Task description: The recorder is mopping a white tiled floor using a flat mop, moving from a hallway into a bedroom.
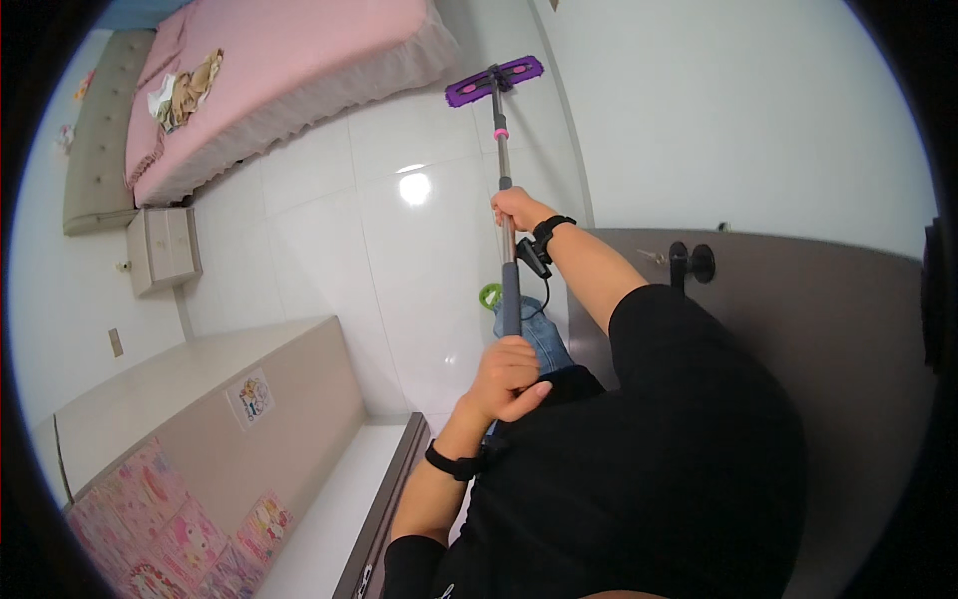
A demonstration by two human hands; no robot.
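Note:
A flat mop (512,298) stretches away from my body, with both of my hands on its pole. Its purple pad lies on the pale floor near the foot of the bed and the right-hand wall. My left hand (507,377) is closed round the top end of the grey grip, close to my body. Farther down, my right hand (519,208) wraps round the pole. A small black device (534,258) with a cable hangs by the pole below my right wrist. Black bands circle both wrists.
A pink-covered bed (309,60) with crumpled clothes (190,90) stands at the far left, beside a nightstand (165,250). A cabinet (289,384) with pink stickers is at the lower left. On my right is a dark door (788,319) with a handle (691,263).

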